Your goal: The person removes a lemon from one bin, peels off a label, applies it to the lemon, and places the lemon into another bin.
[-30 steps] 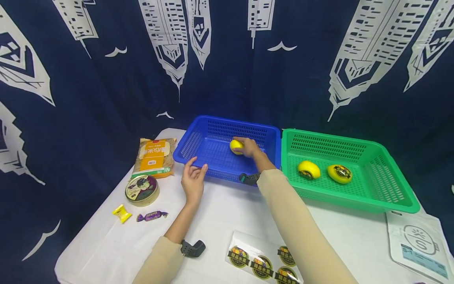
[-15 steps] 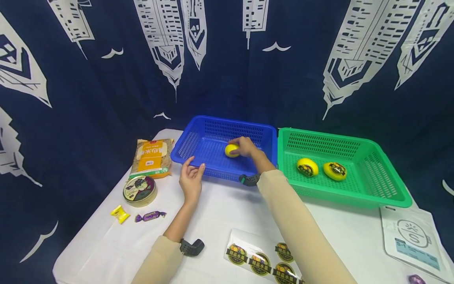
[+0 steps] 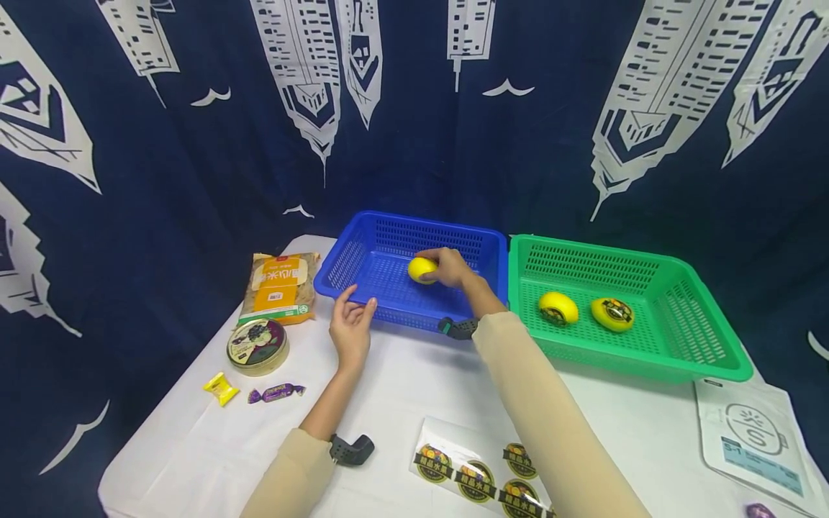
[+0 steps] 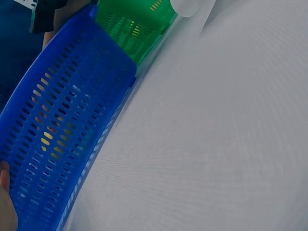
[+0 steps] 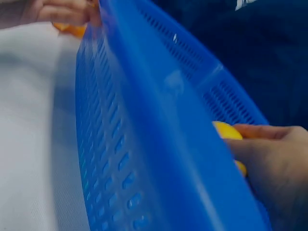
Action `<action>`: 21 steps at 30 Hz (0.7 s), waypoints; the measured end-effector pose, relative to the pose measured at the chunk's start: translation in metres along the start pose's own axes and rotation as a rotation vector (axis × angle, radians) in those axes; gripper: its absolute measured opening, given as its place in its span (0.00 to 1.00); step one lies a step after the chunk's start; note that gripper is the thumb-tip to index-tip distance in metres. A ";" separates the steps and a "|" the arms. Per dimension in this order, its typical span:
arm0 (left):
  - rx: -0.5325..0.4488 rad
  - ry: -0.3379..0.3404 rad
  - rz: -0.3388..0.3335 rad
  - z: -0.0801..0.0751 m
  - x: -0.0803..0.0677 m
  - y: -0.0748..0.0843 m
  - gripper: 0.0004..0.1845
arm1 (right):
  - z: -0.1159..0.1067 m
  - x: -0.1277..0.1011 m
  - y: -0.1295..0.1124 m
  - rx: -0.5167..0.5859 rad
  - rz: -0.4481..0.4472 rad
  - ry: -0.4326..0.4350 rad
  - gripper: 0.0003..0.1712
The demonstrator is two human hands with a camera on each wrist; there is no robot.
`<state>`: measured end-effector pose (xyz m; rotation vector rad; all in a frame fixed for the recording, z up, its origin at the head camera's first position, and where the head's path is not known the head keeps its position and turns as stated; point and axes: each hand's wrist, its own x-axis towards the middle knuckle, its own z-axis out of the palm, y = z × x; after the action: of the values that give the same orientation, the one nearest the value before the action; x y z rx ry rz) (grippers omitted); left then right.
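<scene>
In the head view, my right hand [image 3: 450, 266] reaches into the blue plastic basket [image 3: 401, 308] and holds a lemon [image 3: 421, 269] between thumb and fingers, low over the basket floor. The right wrist view shows part of that lemon [image 5: 226, 130] behind the basket's long side. My left hand [image 3: 351, 331] grips the basket's front rim near its left corner. Beside it, the green basket [image 3: 635, 356] bears two lemons: the left one [image 3: 562, 303] and the right one [image 3: 609, 324], each with a dark round sticker.
Left on the white table lie an orange food bag [image 3: 278, 288], a round tin [image 3: 257, 347], a yellow-wrapped candy [image 3: 222, 388] and a purple candy [image 3: 275, 392]. A sticker sheet [image 3: 476, 467] lies in front; a white printed pouch [image 3: 751, 432] lies right.
My right hand and its lemon have shifted slightly left within the blue basket. The left lemon in the green basket has rocked, its sticker turning. My left hand keeps its place at the rim.
</scene>
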<state>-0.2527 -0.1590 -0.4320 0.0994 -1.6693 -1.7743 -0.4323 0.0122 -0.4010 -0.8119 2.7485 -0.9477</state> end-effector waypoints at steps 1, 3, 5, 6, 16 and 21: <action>0.003 0.000 0.001 0.000 0.000 0.000 0.24 | -0.002 -0.002 -0.003 0.023 -0.019 0.015 0.31; 0.009 0.004 0.003 0.001 -0.001 0.000 0.24 | -0.007 -0.006 -0.011 0.068 -0.069 0.048 0.31; 0.022 0.008 0.008 0.001 -0.001 0.000 0.23 | -0.015 -0.014 -0.023 0.103 -0.133 0.090 0.30; 0.024 0.011 0.006 0.001 -0.001 0.000 0.23 | -0.019 -0.019 -0.029 0.111 -0.167 0.118 0.30; 0.038 0.014 -0.008 0.004 -0.004 0.003 0.23 | -0.061 -0.141 -0.064 0.028 -0.543 0.341 0.30; 0.029 0.020 -0.006 0.004 -0.005 0.003 0.23 | -0.056 -0.209 -0.045 -0.016 -0.552 0.317 0.31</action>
<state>-0.2495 -0.1529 -0.4305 0.1348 -1.6817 -1.7483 -0.2499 0.1224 -0.3414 -1.6022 2.8371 -1.2343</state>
